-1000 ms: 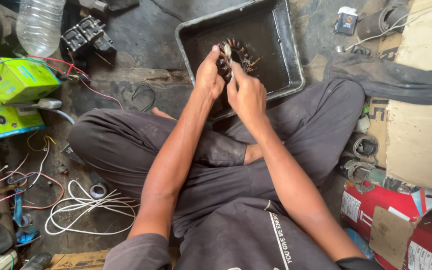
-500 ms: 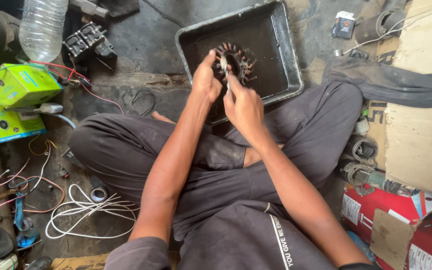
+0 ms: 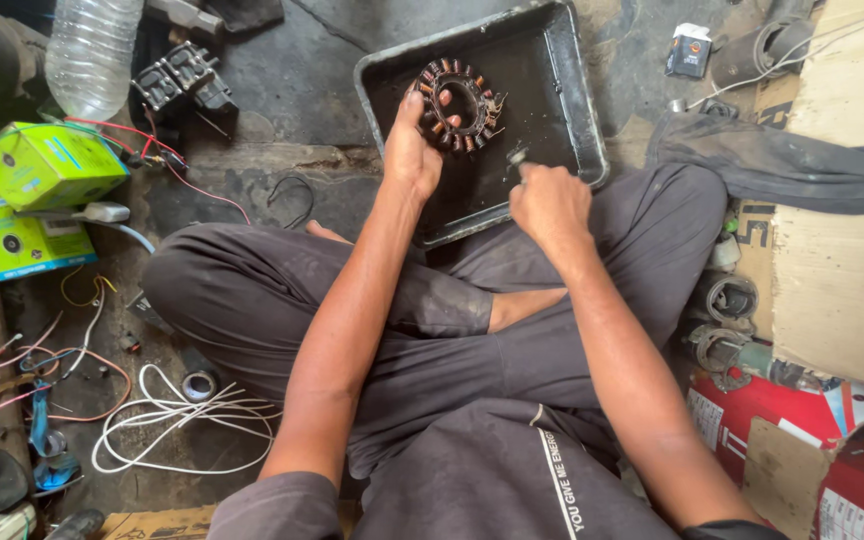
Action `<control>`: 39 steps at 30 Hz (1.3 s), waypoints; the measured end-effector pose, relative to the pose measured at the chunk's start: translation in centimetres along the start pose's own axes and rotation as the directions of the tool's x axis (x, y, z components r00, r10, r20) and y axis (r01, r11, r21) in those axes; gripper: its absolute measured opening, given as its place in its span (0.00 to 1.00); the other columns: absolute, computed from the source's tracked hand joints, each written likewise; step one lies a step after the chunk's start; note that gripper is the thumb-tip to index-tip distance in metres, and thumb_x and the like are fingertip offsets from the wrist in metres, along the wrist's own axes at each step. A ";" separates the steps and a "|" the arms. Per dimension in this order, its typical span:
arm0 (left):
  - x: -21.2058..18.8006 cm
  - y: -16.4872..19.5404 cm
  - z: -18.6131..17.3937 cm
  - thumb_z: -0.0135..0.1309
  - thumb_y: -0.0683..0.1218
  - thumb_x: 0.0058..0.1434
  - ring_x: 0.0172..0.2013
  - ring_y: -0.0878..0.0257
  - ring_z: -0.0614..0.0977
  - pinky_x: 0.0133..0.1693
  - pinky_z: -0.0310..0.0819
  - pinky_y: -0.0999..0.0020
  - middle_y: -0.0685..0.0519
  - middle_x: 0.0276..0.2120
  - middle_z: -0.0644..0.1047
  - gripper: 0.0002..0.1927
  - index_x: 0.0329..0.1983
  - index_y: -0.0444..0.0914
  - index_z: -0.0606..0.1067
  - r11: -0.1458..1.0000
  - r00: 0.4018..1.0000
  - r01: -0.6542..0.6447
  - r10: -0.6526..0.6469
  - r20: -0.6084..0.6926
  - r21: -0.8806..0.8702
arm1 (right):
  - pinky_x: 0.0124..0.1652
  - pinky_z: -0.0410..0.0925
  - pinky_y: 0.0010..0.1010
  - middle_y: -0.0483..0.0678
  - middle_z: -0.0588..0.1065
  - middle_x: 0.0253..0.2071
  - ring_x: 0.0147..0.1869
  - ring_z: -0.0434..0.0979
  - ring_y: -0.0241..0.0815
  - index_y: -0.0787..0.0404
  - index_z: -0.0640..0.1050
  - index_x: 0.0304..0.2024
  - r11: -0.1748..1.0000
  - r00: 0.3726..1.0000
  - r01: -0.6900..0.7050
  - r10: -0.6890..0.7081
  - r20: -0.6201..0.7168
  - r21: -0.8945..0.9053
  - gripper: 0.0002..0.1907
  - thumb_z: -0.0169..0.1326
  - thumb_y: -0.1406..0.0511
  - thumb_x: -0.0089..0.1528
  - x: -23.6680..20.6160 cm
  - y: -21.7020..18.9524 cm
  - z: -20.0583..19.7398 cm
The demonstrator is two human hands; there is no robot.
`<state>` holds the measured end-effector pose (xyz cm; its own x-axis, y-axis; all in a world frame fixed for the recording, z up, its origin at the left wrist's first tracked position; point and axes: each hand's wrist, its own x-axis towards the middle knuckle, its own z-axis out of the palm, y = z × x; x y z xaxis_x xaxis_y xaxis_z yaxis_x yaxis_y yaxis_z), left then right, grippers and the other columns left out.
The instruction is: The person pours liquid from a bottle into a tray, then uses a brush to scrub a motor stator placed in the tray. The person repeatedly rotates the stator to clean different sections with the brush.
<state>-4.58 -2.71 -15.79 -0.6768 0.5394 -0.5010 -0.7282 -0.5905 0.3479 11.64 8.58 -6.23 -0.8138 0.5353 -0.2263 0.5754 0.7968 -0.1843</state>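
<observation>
Coil ring (image 3: 460,105) sits inside the black tray (image 3: 572,120), toward its far-left part, w/ left hand (image 3: 412,150) gripping its near-left edge, fingers curled on it. Right hand (image 3: 550,200) is at tray's near edge, closed around a small metal tool (image 3: 518,157), apart from the ring.

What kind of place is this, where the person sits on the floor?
Probably a small electrical or motor repair workshop. The left hand holds a copper-wound stator ring over a dirty black metal tray, loose wires lie on the floor, and worn metal parts sit beside cardboard boxes.
</observation>
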 end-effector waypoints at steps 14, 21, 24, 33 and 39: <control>-1.7 -1.5 1.1 0.38 0.45 0.75 0.48 0.59 0.81 0.51 0.79 0.62 0.49 0.52 0.78 0.18 0.65 0.38 0.70 0.995 0.997 0.075 -0.074 0.017 -0.061 | 0.37 0.72 0.53 0.61 0.78 0.27 0.34 0.81 0.64 0.58 0.79 0.57 0.915 0.954 0.132 -0.013 -0.299 0.381 0.18 0.52 0.65 0.64 0.5 -9.3 -1.1; -0.4 -1.7 0.4 0.41 0.46 0.76 0.42 0.58 0.78 0.45 0.74 0.58 0.48 0.46 0.78 0.18 0.66 0.41 0.70 0.994 0.993 0.010 0.003 0.119 -0.106 | 0.36 0.72 0.56 0.64 0.78 0.29 0.33 0.80 0.66 0.60 0.76 0.61 0.902 0.960 0.189 -0.087 -0.266 0.388 0.23 0.51 0.67 0.62 -0.4 -8.6 0.2; -0.4 -2.0 0.0 0.40 0.46 0.76 0.44 0.59 0.79 0.49 0.77 0.59 0.49 0.47 0.78 0.18 0.66 0.39 0.69 0.992 0.995 0.063 -0.053 0.090 -0.114 | 0.37 0.72 0.55 0.63 0.78 0.30 0.35 0.80 0.66 0.58 0.77 0.60 0.915 0.960 0.150 -0.045 -0.276 0.374 0.21 0.51 0.67 0.63 -0.4 -8.5 -0.1; -0.4 -2.3 -0.3 0.39 0.46 0.76 0.47 0.58 0.79 0.53 0.75 0.58 0.49 0.52 0.78 0.19 0.66 0.39 0.69 0.997 0.994 0.061 -0.057 0.091 -0.041 | 0.35 0.71 0.55 0.62 0.78 0.29 0.33 0.80 0.65 0.62 0.76 0.60 0.923 0.955 0.188 -0.091 -0.283 0.336 0.23 0.51 0.69 0.61 -1.1 -8.2 -0.1; -0.1 -2.3 -0.7 0.40 0.46 0.76 0.48 0.57 0.78 0.51 0.74 0.57 0.49 0.52 0.78 0.19 0.67 0.38 0.70 0.998 0.995 0.060 -0.058 0.076 -0.028 | 0.35 0.71 0.55 0.62 0.78 0.29 0.32 0.80 0.65 0.64 0.76 0.59 0.923 0.950 0.219 -0.128 -0.283 0.317 0.23 0.52 0.68 0.61 -1.5 -8.1 0.0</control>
<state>-2.75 -1.80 -17.14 -0.6396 0.6166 -0.4590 -0.7644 -0.5733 0.2950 8.24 1.33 -4.41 -0.8704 0.4858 0.0795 0.3786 0.7638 -0.5228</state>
